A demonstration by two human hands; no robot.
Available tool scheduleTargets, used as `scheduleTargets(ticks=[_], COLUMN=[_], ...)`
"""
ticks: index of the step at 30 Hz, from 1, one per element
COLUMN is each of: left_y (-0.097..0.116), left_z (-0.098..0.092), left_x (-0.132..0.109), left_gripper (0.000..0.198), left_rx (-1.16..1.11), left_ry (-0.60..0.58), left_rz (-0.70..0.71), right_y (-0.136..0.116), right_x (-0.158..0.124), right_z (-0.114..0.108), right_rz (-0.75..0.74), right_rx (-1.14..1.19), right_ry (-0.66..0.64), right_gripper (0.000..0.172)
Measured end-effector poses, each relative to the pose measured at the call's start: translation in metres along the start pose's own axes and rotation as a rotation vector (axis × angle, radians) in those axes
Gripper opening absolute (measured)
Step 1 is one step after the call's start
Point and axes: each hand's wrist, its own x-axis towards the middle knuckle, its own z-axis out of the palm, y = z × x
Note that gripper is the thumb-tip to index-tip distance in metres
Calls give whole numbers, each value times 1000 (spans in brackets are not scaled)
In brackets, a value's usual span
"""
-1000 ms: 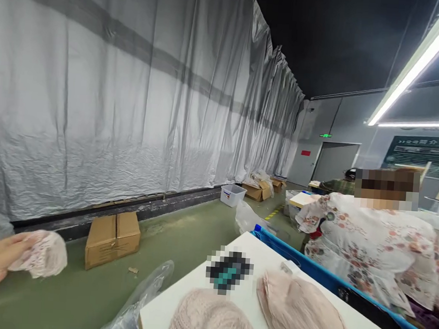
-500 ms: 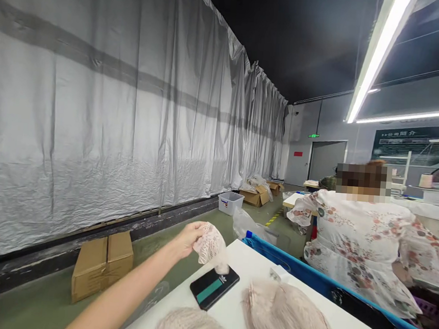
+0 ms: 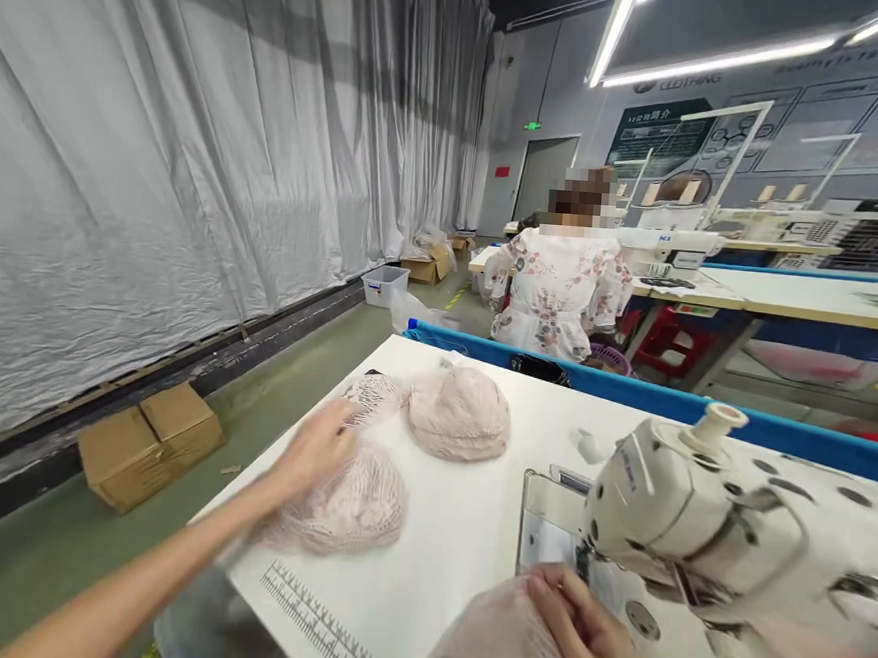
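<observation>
A grey curtain wall fills the left side of the head view, hanging down to a green floor on which a cardboard box sits near its foot. A white table, edged at the far side by a blue rail, takes up the lower middle, with a printed ruler along its near edge. On the right of the table stands a white sewing machine. Beyond the rail a person in a flowered blouse sits with their back turned, at another long table. On the white table lie two pale pink knitted pieces, well apart from the machine: the far knitted piece near the rail and the near knitted piece toward the left edge. The left hand reaches out over the near knitted piece, blurred, fingers loosely spread and resting on its top; whether it grips the fabric I cannot tell. A small lacy piece lies just beyond that hand. At the bottom edge the right hand lies flat, fingers close together, pressing on a third pink knitted piece just in front of the machine's needle plate.
</observation>
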Motion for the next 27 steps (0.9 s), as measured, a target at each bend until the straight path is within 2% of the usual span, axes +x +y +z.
scheduleTargets(ticks=[2, 3, 4, 5, 7, 8, 10, 12, 13, 19, 27], left_y=[18, 26, 33, 38, 44, 45, 44, 43, 42, 41, 42], left_z=[28, 45, 61, 78, 105, 114, 126, 127, 125, 105, 91], left_x=[-38, -55, -70, -80, -92, -95, -97, -99, -101, -115, -122], left_gripper=[27, 33, 43, 54, 74, 70, 49, 35, 35, 55, 65], left_rx=[-29, -51, -100, -144, -231, -301, -459, -578, -612, -719, -781], left_ry=[-111, -189, -314, -389, -477, -473, -448, -436, -438, -457, -436], left_rz=[86, 117, 126, 122, 109, 72, -35, -133, -166, -301, -327], right_y=[-8, -12, -16, -19, -24, -25, -25, -24, -24, -24, -22], right_x=[-2, -2, -3, -3, -5, -5, -6, -4, -3, 1, 0], right_z=[1, 2, 3, 4, 3, 2, -1, -5, -7, -14, -17], right_rz=[17, 12, 2, -10, -31, -37, -37, -29, -24, -61, -122], right_rx=[40, 59, 81, 105, 151, 172, 202, 220, 224, 175, 85], right_ry=[30, 43, 51, 54, 55, 57, 59, 52, 44, -62, -150], right_gripper=[44, 44, 44, 44, 44, 44, 44, 44, 44, 41, 41])
